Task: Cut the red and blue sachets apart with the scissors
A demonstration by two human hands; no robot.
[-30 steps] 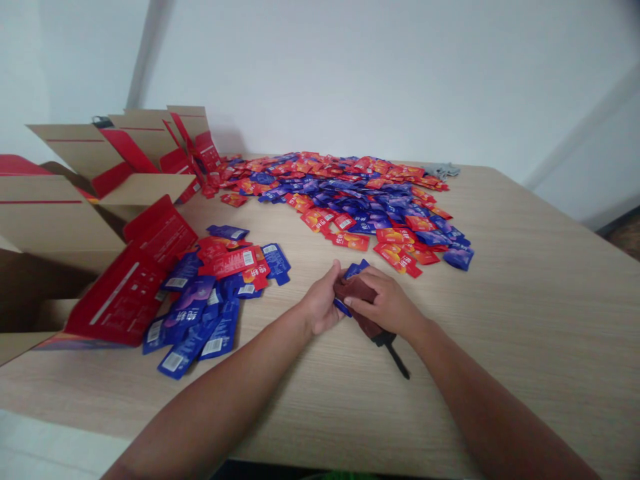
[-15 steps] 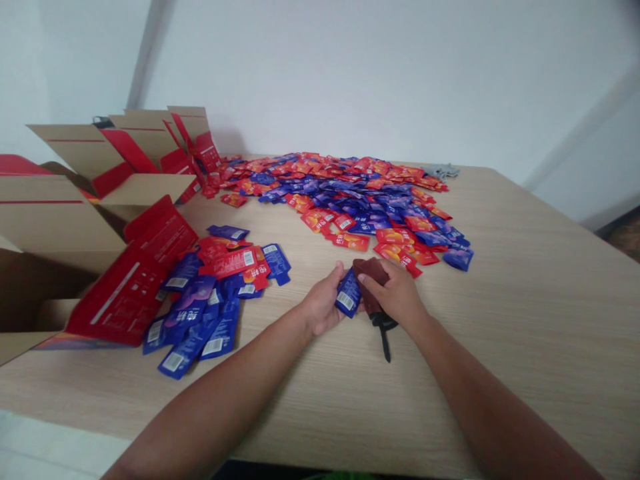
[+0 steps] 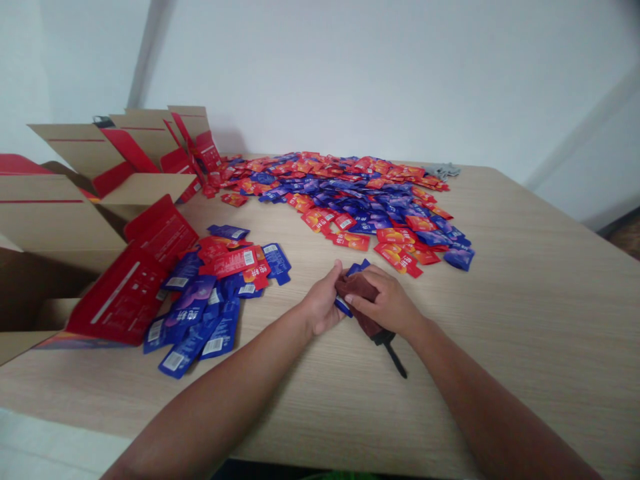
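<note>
My left hand is closed on a blue packet, with the thumb pointing up. Fingers of my right hand wrap around a dark brown, soft-looking thing with a black end and a thin black strip hanging toward me. Its far end lies across the blue packet and covers most of it; only the packet's top and lower edge show. What the brown thing is, I cannot make out. To the left is a small pile of blue and red packets.
A long heap of red and blue packets spreads over the back of the wooden table. Open red cardboard boxes stand along the left side. A crumpled grey thing lies at the far right of the heap, near the wall.
My right hand has shifted slightly left with the brown thing, which has tilted and moved over the packet. The packet's barcode is covered now. My left hand is nearly still.
</note>
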